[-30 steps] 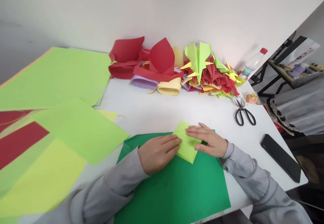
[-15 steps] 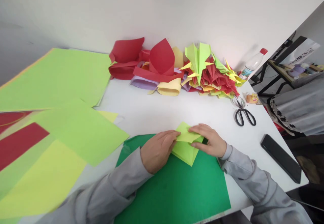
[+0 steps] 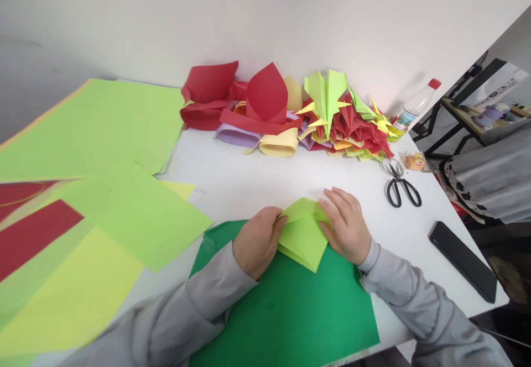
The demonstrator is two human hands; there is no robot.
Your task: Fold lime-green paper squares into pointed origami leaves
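A folded piece of lime-green paper [image 3: 305, 237], diamond-shaped with a loose upper flap, lies over the dark green sheet [image 3: 286, 312]. My left hand [image 3: 259, 240] is closed on its left corner, thumb and fingers pinching the edge. At the right corner, my right hand [image 3: 347, 226] grips the paper between thumb and fingers, the upper fingers raised and slightly bent. Both hands rest near the dark green sheet's far edge. The underside of the folded paper is hidden.
Loose lime sheets [image 3: 153, 218] and a red strip [image 3: 37, 240] spread at left. Along the wall stand red paper hats [image 3: 267, 93] and a pile of folded paper shapes [image 3: 352, 126]. At right are scissors [image 3: 398, 184], a bottle [image 3: 415, 107], a wrapped snack [image 3: 415, 161] and a black phone [image 3: 462, 262].
The left fingers have gone from lying on the flap to pinching the left corner. My right hand has shifted right and turned more upright, uncovering more of the folded paper.
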